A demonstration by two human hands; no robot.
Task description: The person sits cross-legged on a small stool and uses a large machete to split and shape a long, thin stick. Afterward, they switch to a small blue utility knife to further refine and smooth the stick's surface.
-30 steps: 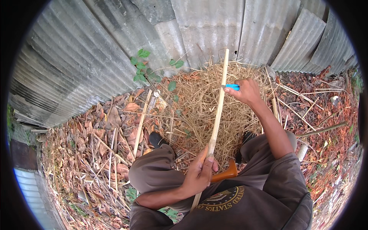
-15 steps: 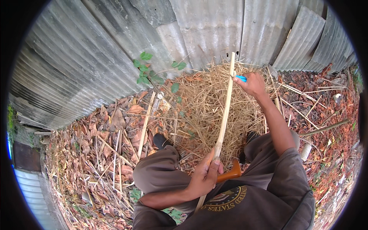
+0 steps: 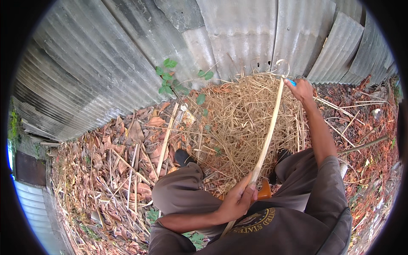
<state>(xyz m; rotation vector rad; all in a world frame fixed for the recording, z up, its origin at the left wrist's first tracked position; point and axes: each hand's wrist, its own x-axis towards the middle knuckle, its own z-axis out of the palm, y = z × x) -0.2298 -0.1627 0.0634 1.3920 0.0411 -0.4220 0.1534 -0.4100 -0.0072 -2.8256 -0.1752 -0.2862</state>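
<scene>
The left hand (image 3: 239,199) was closed around the lower part of a long pale strip (image 3: 272,123), thumb and fingers wrapped over it, and a short length of the strip showed below the fist against the dark shirt (image 3: 293,227). From there the strip slanted up and to the right, gently bowed, over a heap of dry straw (image 3: 238,114). At its far end the right hand (image 3: 302,89) had its fingers curled around a small blue tool (image 3: 292,82), with no gap to be seen in the grip; the tool's working edge was too small to make out. 1 thin, pale shaving (image 3: 284,63) curled up at that tip. An orange curved piece (image 3: 265,190) lay just beside the left hand, partly hidden. 2 dark shoes stood by the straw, brown leaves (image 3: 136,131) covered the ground leftward, and corrugated metal sheets (image 3: 242,38) rose behind.
</scene>
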